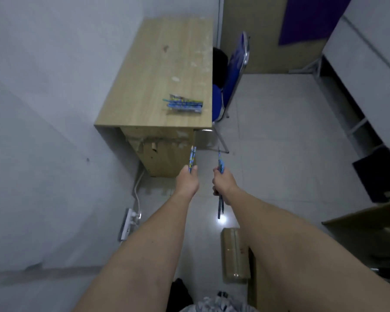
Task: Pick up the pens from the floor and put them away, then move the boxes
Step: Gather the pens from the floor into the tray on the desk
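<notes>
My left hand [187,180] grips blue patterned pens [192,157] that point up toward the wooden desk [158,70]. My right hand [223,183] grips more blue pens [220,206], which stick out above and below the fist. Both hands hover over the floor in front of the desk's near end. A pile of the same pens [184,104] lies on the desk near its right front corner. A taped cardboard box [233,255] lies on the floor under my right forearm. A larger brown box [369,224] sits at the right edge.
A blue chair [232,79] is tucked at the desk's right side. A white power strip [128,224] with a cable lies by the left wall. Black items [381,174] and white shelving [365,70] line the right. Pale floor tiles [279,143] stretch beyond the chair.
</notes>
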